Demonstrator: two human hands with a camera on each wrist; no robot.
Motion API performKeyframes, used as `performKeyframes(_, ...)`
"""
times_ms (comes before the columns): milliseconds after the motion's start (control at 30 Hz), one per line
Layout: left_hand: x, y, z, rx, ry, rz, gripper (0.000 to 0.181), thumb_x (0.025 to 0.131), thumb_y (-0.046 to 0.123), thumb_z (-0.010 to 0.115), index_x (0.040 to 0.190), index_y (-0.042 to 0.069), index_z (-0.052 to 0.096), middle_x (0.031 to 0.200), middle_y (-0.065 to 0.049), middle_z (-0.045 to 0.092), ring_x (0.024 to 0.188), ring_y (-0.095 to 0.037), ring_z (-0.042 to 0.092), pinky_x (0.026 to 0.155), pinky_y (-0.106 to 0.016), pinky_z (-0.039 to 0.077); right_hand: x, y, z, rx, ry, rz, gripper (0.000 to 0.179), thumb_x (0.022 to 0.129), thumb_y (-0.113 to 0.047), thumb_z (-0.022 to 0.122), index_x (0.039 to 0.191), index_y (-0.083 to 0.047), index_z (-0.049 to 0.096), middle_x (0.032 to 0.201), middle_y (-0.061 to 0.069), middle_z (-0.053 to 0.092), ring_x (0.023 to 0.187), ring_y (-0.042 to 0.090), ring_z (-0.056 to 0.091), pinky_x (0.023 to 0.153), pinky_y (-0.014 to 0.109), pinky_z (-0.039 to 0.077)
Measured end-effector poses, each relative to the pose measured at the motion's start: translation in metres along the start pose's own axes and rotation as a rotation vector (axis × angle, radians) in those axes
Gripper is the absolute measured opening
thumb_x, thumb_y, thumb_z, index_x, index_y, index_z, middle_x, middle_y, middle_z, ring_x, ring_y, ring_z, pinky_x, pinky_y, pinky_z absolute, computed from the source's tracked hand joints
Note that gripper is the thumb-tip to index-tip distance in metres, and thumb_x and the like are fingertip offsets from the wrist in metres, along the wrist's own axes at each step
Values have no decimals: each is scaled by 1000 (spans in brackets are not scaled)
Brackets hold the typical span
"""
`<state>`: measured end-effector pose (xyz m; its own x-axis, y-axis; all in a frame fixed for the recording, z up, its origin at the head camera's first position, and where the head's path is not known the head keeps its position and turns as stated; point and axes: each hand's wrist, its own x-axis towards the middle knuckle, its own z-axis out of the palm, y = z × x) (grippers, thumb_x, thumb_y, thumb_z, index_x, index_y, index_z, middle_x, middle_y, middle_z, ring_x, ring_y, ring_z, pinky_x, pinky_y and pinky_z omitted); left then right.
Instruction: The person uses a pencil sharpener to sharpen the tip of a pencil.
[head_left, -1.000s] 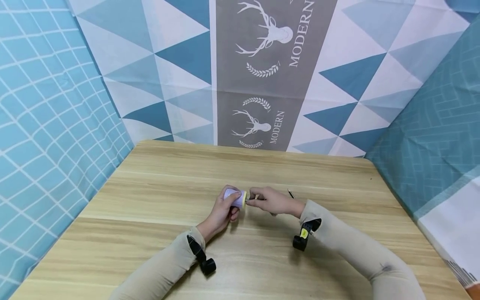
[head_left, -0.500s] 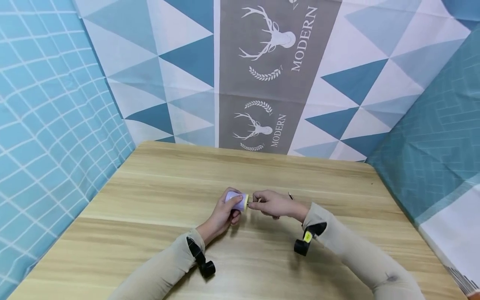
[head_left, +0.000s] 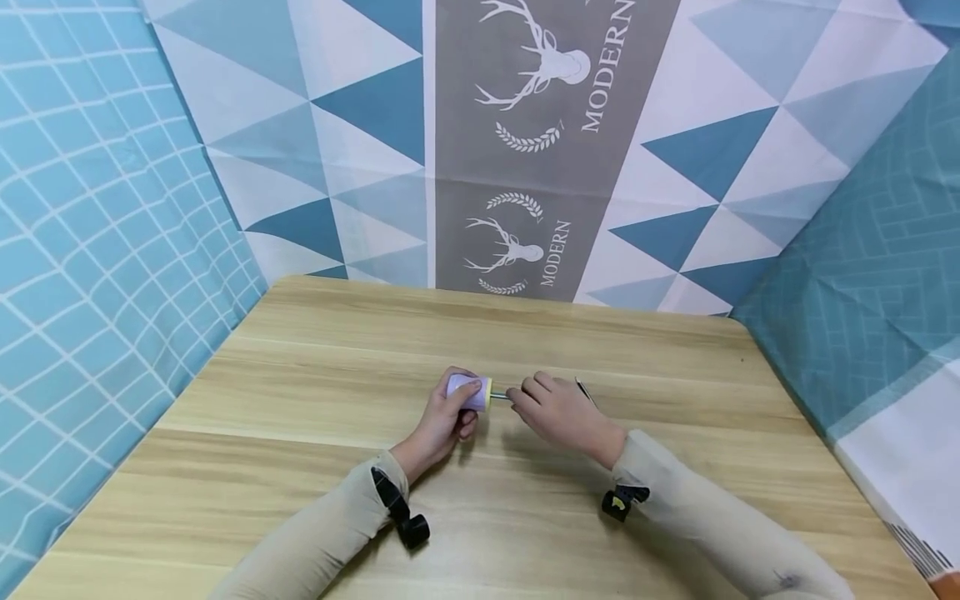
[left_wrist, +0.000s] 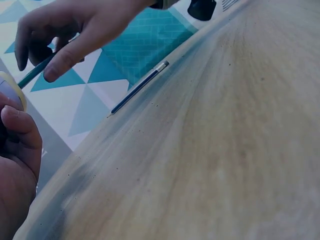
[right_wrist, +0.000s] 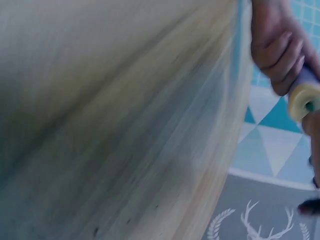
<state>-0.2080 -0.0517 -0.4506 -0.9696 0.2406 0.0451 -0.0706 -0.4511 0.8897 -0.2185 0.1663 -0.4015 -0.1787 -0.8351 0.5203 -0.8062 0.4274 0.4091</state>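
Note:
My left hand [head_left: 442, 421] grips a lilac cylindrical pencil sharpener [head_left: 477, 402] with a yellow rim, held on its side above the table. Its rimmed end faces right, and the right wrist view shows a round hole in that yellow end [right_wrist: 300, 102]. From the hole a dark green pencil [left_wrist: 34, 72] runs across to my right hand [head_left: 564, 414], whose thumb and fingers pinch it. A short length of shaft shows between rim and fingertips; the pencil's tip is hidden, and so is most of what lies inside the right hand.
On the wooden table [head_left: 300, 467], just beyond the right hand, lies a second pencil [left_wrist: 140, 89], dark with a pale end. Patterned cloth [head_left: 360, 150] hangs behind the table and on both sides. Each wrist wears a strapped black camera [head_left: 412, 531].
My right hand was close against the sharpener's end; now it has turned and drawn back to the right, baring more of the pencil. The left hand keeps its hold, barely moved.

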Motion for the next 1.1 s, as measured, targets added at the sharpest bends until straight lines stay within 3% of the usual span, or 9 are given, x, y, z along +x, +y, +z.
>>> performKeyframes(100,0,1,-1,15,-1,-5,10,98,13,56,105,14,49,52,0,40,37,-8,38,36,-22,32,-3,7,8,-114,53,-164,30,108,-9,32,104,-8,62,85,2,56,69,14,53,51,22,47)
performKeyframes(167,-1,1,-1,20,-1,-9,10,98,12,56,105,13,49,52,0,39,37,-8,38,36,-22,32,-4,10,13,-161,78,-244,35,108,-6,28,105,-9,63,84,1,56,68,13,52,51,22,45)
performKeyframes(333,-1,-1,1,3,12,0,8,98,12,55,104,13,50,50,0,38,36,-7,37,35,-21,31,-4,14,19,-204,134,-293,34,107,-6,33,110,-9,66,78,-2,54,61,12,50,51,24,44)
performKeyframes(500,-1,-2,2,1,19,8,8,99,12,54,105,14,49,51,1,37,37,-6,35,35,-21,29,-4,15,22,-206,141,-282,34,107,-4,32,111,-6,66,71,-2,51,51,11,43,47,22,41)
performKeyframes(667,0,-2,1,1,22,-5,9,99,14,54,106,14,47,52,0,37,37,-6,35,36,-21,28,-1,15,22,-150,117,-277,38,106,1,27,112,-1,64,69,0,51,48,10,39,44,20,39)
performKeyframes(800,2,-2,1,-14,32,-13,11,99,16,54,106,13,46,54,1,36,38,-6,34,37,-21,27,3,15,22,-79,113,-253,39,109,-5,26,108,-1,65,65,-1,50,45,9,36,41,21,36)
performKeyframes(967,1,-2,0,-48,59,-36,11,99,14,54,106,10,45,52,1,35,37,-7,33,36,-22,26,7,12,24,109,79,-147,27,108,-15,41,96,-5,63,62,-3,55,42,8,43,39,19,38)
performKeyframes(1100,1,-1,-1,-36,64,-41,11,99,14,54,106,10,46,52,1,35,38,-7,32,36,-22,26,7,9,22,392,-11,22,6,97,-11,63,93,-8,59,70,0,67,46,7,55,43,14,43)
